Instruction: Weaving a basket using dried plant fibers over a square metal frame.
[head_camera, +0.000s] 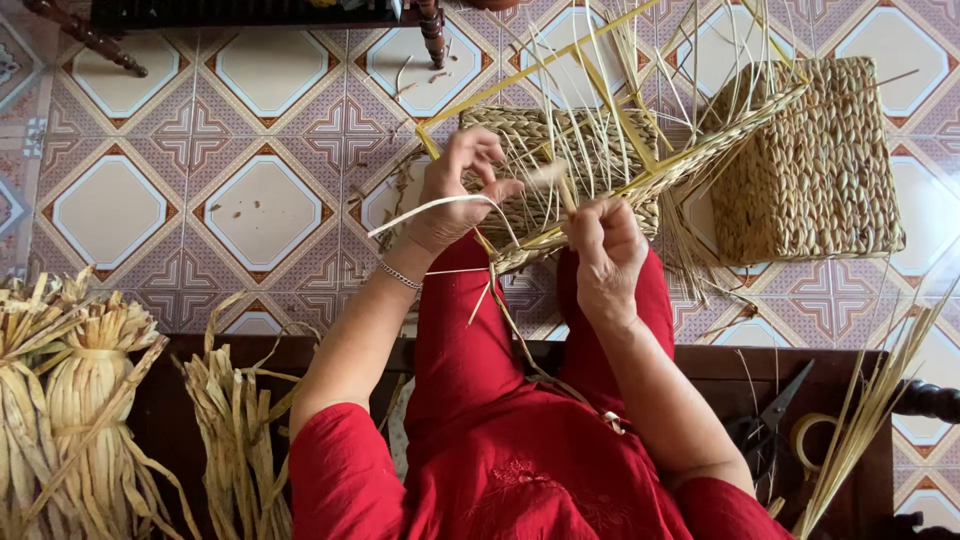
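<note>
1. A half-woven basket (585, 170) of dried, plaited straw sits on a yellow rectangular frame (520, 85) over the person's knees; its weave is coarse and ropy, with loose pale stakes fanning upward from the unfinished rim.
2. The basket's long axis runs from lower left to upper right, its open side tilted toward the top of the view.
3. The left hand (455, 195) curls over the near rim, fingers pinched narrowly on a thin pale strand (430, 207) that loops out to the left.
4. The right hand (605, 255) grips the lower edge of the weave, fingers closed tight on it.
5. A finished square basket (810, 160) lies on the patterned tile floor (200, 150) just beyond; straw bundles (90, 400) rest at left; scissors (770, 420) lie at right.
</note>
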